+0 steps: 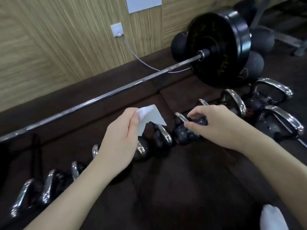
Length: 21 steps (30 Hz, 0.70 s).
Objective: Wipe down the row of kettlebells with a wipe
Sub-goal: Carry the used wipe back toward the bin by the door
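Pinching wipe point(150, 117) in left hand point(119, 136); right hand point(216, 125) fingers half-curled over kettlebell point(186, 133), mid-row, grip unclear.

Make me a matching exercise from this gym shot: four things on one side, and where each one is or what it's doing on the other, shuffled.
Things
1. wipe
2. right hand
3. barbell
4. wall socket

Place or state
A. lying on the floor along the wall
B. pinched in the left hand
C. showing a small orange light
D. reaching onto a kettlebell in the row

Pairs: 1-B, 2-D, 3-A, 4-C
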### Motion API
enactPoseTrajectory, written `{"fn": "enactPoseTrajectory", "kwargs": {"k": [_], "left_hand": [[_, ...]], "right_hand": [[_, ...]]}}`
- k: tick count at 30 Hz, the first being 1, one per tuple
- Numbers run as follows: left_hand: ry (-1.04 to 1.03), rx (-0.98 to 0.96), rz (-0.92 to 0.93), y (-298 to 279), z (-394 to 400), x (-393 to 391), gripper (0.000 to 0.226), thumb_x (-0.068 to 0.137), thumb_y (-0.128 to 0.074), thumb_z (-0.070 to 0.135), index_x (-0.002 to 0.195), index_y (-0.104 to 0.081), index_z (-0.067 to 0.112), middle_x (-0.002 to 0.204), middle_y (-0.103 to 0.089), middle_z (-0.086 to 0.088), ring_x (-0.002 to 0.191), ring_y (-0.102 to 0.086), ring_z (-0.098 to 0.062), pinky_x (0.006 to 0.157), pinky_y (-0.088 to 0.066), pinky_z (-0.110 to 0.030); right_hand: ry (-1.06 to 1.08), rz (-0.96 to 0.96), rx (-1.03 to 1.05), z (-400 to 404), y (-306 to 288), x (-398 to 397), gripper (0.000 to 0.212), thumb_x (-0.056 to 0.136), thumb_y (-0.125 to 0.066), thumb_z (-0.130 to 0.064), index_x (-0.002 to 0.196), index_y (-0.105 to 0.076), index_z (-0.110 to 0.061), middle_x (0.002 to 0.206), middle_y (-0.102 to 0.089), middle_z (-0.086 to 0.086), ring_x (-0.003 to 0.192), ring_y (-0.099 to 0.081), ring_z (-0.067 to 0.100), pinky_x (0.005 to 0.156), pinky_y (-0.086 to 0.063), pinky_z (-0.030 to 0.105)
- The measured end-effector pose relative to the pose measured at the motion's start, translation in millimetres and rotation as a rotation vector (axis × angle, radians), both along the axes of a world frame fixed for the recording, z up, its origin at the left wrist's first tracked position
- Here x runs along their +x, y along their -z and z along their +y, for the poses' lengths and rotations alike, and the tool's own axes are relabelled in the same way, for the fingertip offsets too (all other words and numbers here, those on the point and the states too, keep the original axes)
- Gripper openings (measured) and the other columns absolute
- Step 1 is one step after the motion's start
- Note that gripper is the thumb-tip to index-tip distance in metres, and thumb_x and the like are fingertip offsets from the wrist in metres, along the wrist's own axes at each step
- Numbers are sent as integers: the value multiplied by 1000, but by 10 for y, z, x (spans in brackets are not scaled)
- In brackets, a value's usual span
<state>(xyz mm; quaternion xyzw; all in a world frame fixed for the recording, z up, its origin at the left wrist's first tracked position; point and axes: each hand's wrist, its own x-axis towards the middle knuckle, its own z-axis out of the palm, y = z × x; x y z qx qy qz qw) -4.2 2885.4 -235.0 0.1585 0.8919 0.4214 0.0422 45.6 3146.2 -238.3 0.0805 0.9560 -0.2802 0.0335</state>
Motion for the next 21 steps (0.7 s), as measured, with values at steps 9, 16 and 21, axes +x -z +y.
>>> {"fn": "enactPoseTrajectory", "kwargs": {"k": [9,16,21], "left_hand": [[-37,32,-101,-1401,-990,330,29,113,-35,34,104,-63,31,89,-67,6,87,-60,-9,77,-45,-24],[-188,107,-109,-2493,-1362,400,31,113,-37,32,92,-61,29,76,-59,5,68,-50,-9,66,-44,-25],[-334,211,-61,-3241,-1698,496,32,113,-37,33,93,-61,28,77,-62,1,68,-55,-11,68,-48,-33]], "right_hand": [[-25,-73,-9,-1001,-1382,192,41,85,-64,-62,116,-70,-36,117,-72,-18,104,-68,2,97,-56,36],[-143,-118,25,-1604,-2427,78,35,92,-62,-60,119,-66,-38,118,-68,-21,95,-63,-2,86,-53,25],[-260,-104,63,-2149,-3250,-118,37,95,-62,-55,127,-64,-38,126,-67,-21,109,-63,-1,90,-52,25]]}}
